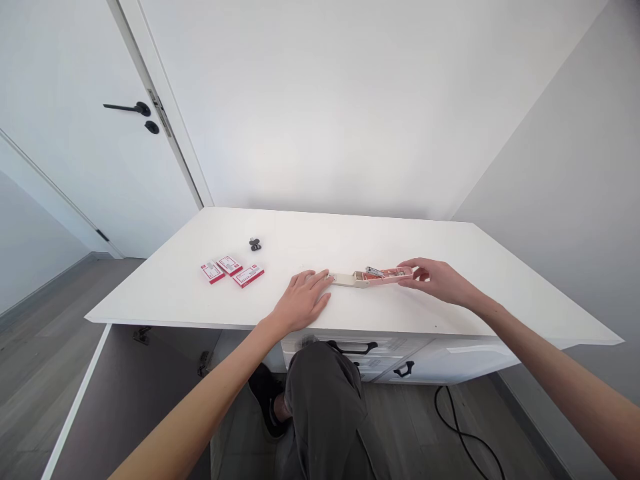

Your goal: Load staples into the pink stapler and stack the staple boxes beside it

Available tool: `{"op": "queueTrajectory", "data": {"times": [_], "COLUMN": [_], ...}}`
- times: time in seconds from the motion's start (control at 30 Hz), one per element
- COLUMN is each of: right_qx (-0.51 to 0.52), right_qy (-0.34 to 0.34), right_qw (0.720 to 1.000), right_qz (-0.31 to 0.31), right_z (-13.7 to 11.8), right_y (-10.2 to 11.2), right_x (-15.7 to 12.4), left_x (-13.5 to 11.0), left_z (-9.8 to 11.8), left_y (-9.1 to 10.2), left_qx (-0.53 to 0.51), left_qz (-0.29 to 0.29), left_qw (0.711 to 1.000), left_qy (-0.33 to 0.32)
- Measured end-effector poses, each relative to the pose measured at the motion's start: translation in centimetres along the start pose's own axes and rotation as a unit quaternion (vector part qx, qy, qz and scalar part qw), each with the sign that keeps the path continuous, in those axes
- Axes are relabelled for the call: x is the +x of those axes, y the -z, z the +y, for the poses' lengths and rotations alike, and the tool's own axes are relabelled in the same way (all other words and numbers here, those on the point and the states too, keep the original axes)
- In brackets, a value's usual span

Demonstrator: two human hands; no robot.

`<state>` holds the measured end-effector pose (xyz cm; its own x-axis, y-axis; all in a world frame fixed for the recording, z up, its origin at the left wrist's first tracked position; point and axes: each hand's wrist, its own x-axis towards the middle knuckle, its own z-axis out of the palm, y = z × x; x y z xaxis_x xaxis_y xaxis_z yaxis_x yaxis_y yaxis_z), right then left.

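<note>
A stapler lies folded wide open on the white cabinet top, with a cream base to the left and a pink upper part to the right. A small silvery metal piece sticks up slantwise near its middle; whether it is staples or part of the mechanism I cannot tell. My right hand pinches the pink end between thumb and fingers. Stretched out flat, the fingers of my left hand rest on the top, their tips touching the far left end of the cream base.
Several small red-and-white boxes lie at the left, with a small dark object behind them. Below the cabinet top, a cabinet door hangs open at left. A black cable curls on the floor.
</note>
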<state>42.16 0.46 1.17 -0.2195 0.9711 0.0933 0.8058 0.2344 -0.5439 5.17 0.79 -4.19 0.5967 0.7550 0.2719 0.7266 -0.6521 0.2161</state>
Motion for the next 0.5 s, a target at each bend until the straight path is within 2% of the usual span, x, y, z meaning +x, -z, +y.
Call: {"op": "queueTrajectory", "data": {"times": [0.1,0.3,0.5], "right_qx": [0.059,0.2,0.134], "right_qy": [-0.039,-0.002,0.024], "right_qw": [0.997,0.98,0.989], "right_qz": [-0.008,0.018,0.061], "right_z": [-0.4,-4.5,-8.1], "right_y": [0.0,-0.5,-2.5], "right_x": [-0.3,0.6,2.5], "left_x": [0.0,0.0,-0.1], "left_z": [0.1,0.1,0.2], "left_y": [0.1,0.2,0.2], "left_qx": [-0.001,-0.005,-0.004], "left_qz": [-0.002,0.004,0.002], "left_qw": [1.0,1.0,1.0], "left_qy": [0.001,-0.006,-0.007]}}
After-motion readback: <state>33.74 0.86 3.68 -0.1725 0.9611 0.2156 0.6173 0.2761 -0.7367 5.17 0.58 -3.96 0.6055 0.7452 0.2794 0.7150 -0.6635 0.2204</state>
